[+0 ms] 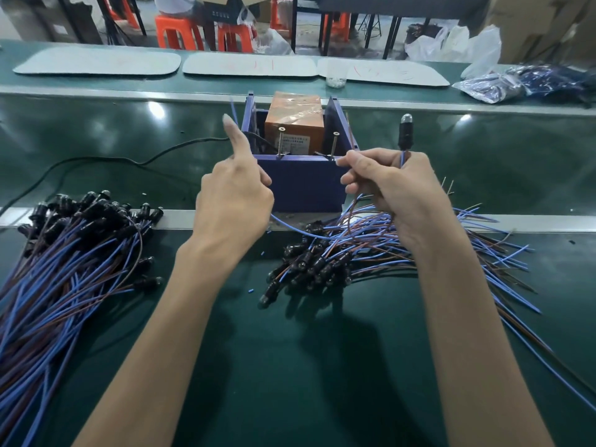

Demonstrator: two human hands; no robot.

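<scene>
Head view shows an open-topped blue box point(306, 185) standing at the far edge of the green surface point(290, 366), between the two hands. Inside it sits an orange-brown block point(293, 121) wrapped in clear tape, with two screws point(282, 140) standing upright in front of it. The block carries a pale label with small print that is too blurred to read. A black cable point(96, 160) runs from the box to the left. Farther off, a clear cup point(336, 77) holds small white bits. The right hand point(396, 188), just right of the box, holds a wired lamp point(407, 130) upright, its fingers point(354, 159) curled round the leads below the black body. The left hand point(235, 195) pinches a blue wire point(296, 230) between thumb and bent fingers, index finger straight up. The wire's tip shows above that finger. Heaps of similar lamps lie on the surface: the left pile point(64, 253) and the right pile point(322, 262).
</scene>
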